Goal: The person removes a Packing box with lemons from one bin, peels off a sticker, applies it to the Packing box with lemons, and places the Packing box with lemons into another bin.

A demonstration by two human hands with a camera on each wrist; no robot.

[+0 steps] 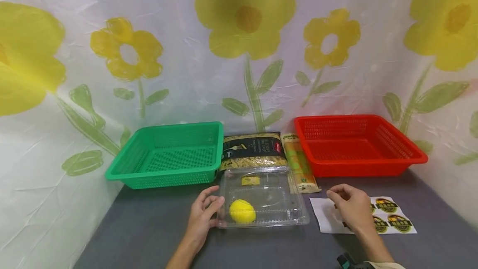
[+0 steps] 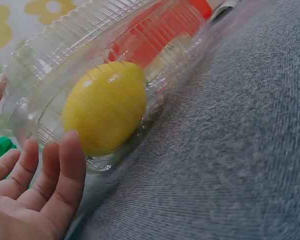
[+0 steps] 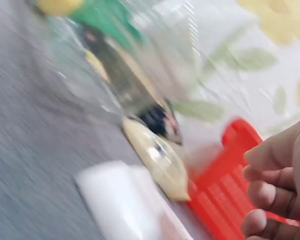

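Note:
A clear plastic clamshell box [image 1: 276, 216] sits at the middle of the table with a lemon [image 1: 242, 211] inside, near its front left corner. A small yellow packet [image 1: 250, 180] shows through the plastic farther back. My left hand [image 1: 203, 215] rests against the box's left side; the left wrist view shows its fingertips [image 2: 70, 145] beside the lemon's end. Over a white sheet of round dark stickers [image 1: 399, 222] hovers my right hand [image 1: 352, 206], fingers bent, thumb and index close together. Whether anything thin is between them cannot be seen; the right wrist view is blurred.
Behind the box lies a bag of pasta [image 1: 254, 150], with a yellow-green long packet [image 1: 300, 163] to its right. A green basket [image 1: 164, 177] stands at the back left and a red basket [image 1: 369, 167] at the back right. A flower-printed sheet [image 1: 179, 74] hangs behind.

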